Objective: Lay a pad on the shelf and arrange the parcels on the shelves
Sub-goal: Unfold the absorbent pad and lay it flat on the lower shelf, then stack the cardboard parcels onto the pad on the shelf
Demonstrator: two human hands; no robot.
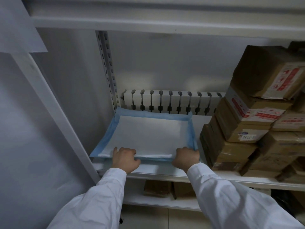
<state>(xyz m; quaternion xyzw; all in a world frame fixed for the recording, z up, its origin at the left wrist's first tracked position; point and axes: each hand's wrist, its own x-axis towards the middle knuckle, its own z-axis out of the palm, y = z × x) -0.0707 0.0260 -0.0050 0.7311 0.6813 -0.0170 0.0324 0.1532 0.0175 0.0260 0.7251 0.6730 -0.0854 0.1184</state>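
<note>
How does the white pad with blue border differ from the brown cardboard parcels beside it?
The white pad with blue border lies thin and flat; the brown cardboard parcels are boxy and stacked high. The pad lies left, the parcels right. The left hand and right hand grip the pad, not the parcels. Both rest on the white shelf.

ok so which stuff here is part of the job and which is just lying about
In the job: blue-edged white pad, white metal shelf, stacked brown cardboard parcels, left hand and right hand holding the pad's front edge.
Just there: white slatted back panel, grey perforated upright post.
</note>
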